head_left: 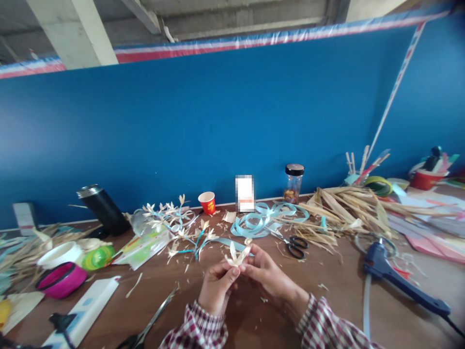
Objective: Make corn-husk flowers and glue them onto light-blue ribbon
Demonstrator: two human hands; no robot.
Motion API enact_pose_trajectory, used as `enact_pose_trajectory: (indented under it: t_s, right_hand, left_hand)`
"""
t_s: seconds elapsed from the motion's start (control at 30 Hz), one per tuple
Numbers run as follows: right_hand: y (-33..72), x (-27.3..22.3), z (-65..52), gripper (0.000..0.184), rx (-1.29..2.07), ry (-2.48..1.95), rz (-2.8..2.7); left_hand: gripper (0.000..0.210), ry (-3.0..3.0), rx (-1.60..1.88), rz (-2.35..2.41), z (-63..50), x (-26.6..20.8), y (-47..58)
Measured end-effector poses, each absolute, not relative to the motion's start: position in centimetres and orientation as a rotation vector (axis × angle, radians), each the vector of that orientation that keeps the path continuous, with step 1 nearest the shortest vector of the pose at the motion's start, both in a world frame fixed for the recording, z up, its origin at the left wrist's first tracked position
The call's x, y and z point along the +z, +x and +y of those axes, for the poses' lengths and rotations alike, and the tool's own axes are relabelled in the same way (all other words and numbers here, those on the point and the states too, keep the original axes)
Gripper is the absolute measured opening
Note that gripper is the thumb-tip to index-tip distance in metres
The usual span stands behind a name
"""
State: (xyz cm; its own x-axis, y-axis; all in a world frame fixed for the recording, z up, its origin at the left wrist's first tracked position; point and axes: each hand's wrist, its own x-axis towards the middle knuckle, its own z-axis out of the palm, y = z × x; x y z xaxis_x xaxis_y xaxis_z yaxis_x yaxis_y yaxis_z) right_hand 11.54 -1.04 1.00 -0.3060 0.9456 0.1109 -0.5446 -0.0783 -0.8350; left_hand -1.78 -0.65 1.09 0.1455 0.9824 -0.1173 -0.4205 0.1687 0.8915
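Between my two hands, above the table's front middle, is a small cream-coloured flower (236,256) with several pointed petals, which looks made of dried husk. My left hand (219,285) pinches its base between thumb and fingers. On the other side, my right hand (269,274) has thumb and fingertips closed on a petal and the base. Just beyond the hands lie flower sprigs (196,248) with pale petals on light-blue stems. A coil of light-blue ribbon (250,224) is behind my right hand. The lower fingers of both hands are partly hidden.
Scissors (156,315) lie left of my hands, black-handled scissors (295,246) to the right. A blue glue gun (395,278) rests at right, its cord trailing off. Dried husks (337,208), a red paper cup (208,203), a jar (292,184), a black flask (103,208) and a power strip (92,303) stand around.
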Motion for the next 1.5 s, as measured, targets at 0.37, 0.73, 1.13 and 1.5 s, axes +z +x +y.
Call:
enact_pose_trajectory:
  t_s: [0.37, 0.73, 1.13, 1.5]
  right_hand:
    - [11.4, 1.2, -1.2, 0.039, 1.585, -0.619, -1.017]
    - [11.6, 2.8, -2.1, 0.032, 1.258, -0.857, -1.168]
    - [11.0, 1.9, -2.1, 0.034, 1.224, -0.935, -1.292]
    - [10.8, 2.4, -2.4, 0.027, 1.267, -0.843, -1.29]
  left_hand:
    - [0.025, 0.927, 1.224, 0.904, -0.2, 0.4, -1.9]
    - [0.013, 1.509, 1.416, 1.184, -0.3, 1.7, -2.7]
    - [0.014, 1.444, 1.415, 1.234, -0.3, 1.2, -2.6]
    - [0.03, 1.207, 1.352, 1.158, -0.5, 1.4, -1.9]
